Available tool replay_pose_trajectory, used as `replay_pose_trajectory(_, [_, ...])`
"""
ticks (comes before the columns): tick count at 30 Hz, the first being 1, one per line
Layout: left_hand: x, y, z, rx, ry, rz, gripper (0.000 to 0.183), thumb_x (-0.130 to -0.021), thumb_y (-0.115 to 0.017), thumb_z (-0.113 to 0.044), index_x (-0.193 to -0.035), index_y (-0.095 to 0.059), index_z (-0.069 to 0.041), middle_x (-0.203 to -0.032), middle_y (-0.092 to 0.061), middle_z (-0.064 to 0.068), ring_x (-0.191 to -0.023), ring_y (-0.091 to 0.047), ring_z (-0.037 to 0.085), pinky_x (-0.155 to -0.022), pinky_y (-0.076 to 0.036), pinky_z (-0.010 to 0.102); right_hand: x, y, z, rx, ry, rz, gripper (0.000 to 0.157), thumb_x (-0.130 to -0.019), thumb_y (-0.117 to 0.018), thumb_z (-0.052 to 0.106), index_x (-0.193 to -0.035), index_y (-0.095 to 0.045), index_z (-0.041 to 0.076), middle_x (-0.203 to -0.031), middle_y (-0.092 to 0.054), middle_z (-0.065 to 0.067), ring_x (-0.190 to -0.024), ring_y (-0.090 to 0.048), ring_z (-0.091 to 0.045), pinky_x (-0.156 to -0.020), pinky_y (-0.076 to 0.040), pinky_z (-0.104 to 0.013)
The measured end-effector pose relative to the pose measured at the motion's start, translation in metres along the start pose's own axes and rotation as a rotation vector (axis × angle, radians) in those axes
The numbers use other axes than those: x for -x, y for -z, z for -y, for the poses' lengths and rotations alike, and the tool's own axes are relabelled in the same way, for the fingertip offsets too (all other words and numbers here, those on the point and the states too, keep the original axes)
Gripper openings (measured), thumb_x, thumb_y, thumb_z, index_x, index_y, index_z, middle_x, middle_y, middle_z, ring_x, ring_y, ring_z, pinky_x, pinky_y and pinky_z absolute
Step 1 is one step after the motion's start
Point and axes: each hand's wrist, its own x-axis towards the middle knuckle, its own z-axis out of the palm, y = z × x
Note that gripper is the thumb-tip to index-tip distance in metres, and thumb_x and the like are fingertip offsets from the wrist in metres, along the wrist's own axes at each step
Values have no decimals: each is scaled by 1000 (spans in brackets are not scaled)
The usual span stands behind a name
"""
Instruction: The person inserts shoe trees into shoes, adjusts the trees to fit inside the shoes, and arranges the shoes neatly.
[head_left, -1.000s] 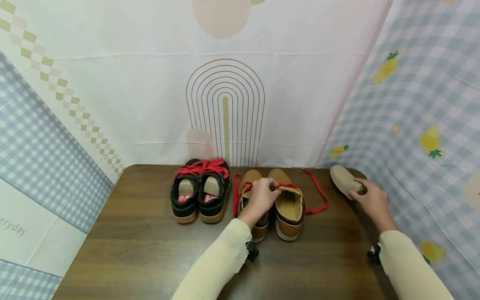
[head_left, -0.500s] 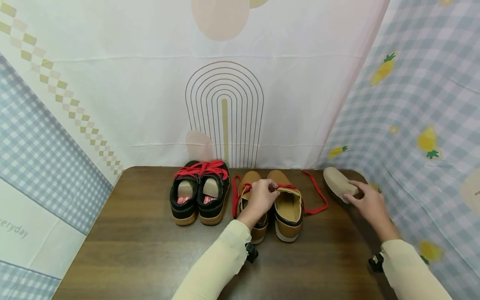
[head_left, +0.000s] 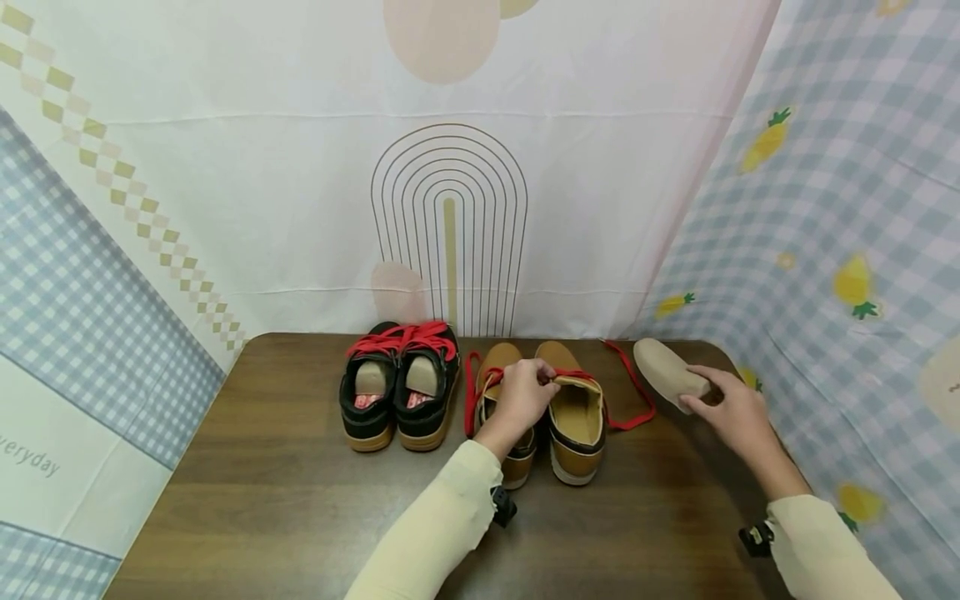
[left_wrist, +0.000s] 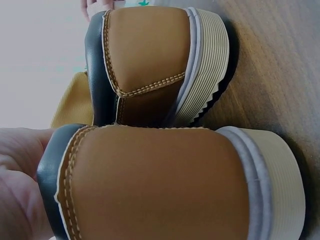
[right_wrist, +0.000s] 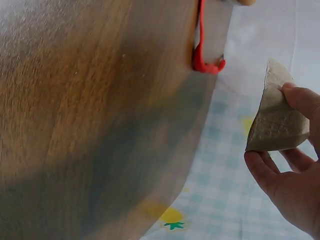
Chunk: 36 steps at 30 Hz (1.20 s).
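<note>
My left hand [head_left: 522, 393] reaches over the left tan shoe [head_left: 519, 468] and pinches the tongue of the right tan shoe [head_left: 576, 450], beside its red lace [head_left: 637, 408]. That shoe's yellow tongue [left_wrist: 73, 102] stands raised in the left wrist view, and its opening shows bare inside. At the table's right end, my right hand [head_left: 737, 408] holds a beige moulded-paper shoe insert [head_left: 666, 372] by its blunt end, rounded toe pointing up and left. In the right wrist view, thumb and fingers grip the insert [right_wrist: 279, 120] from opposite sides.
A pair of black shoes [head_left: 423, 421] with tied red laces stands left of the tan pair, with beige inserts [head_left: 422, 374] in them. The brown wooden table [head_left: 300, 517] meets a white cloth backdrop [head_left: 600, 208] behind and a checked cloth [head_left: 810, 333] on the right.
My right hand has carried the shoe insert left, closer to the tan shoes, and slightly toward me. The left hand stays at the tongue; the shoes have not moved.
</note>
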Motion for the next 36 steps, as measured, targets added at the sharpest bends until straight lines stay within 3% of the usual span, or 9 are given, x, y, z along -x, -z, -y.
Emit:
replay_pose_trajectory(5, [-1,-1,1,-2,-6,-3,4,-90,-80,-11,-93,-77,-10,-90,-75,2,-78,-67,10,-65,-53,19,2,3,10,0,36,-7,53,-81,-89,14,-129,-69,4,-107,-73,-22,-78,-66,-31,-63,-48,-37])
replay_pose_trajectory(11, [0,0,0,7,-5,-3,4,-90,-80,-10,-93,-77,-10,-90,-75,2,-78,-67,10,-65,-53,20,5,8,19,-13,38,19,53,-81,-89,15,-129,-69,4,-118,-71,-27,-87,-68,-36,-68,-49,-41])
replay_pose_trajectory(27, [0,-1,-1,23,10,13,5,-91,-79,-10,-95,-76,-10,-92,-74,2,-78,-67,11,-64,-54,21,9,24,50,-25,36,31,52,-78,-91,14,-124,-70,8,-107,-74,-23,-77,-68,-28,-59,-49,-28])
replay_pose_trajectory(36, [1,1,-1,26,3,-1,4,-91,-79,-9,-94,-76,-8,-91,-74,2,-78,-67,11,-65,-54,21,14,32,70,-20,38,62,51,-80,-90,16,-125,-69,12,-109,-75,-19,-82,-70,-27,-62,-51,-29])
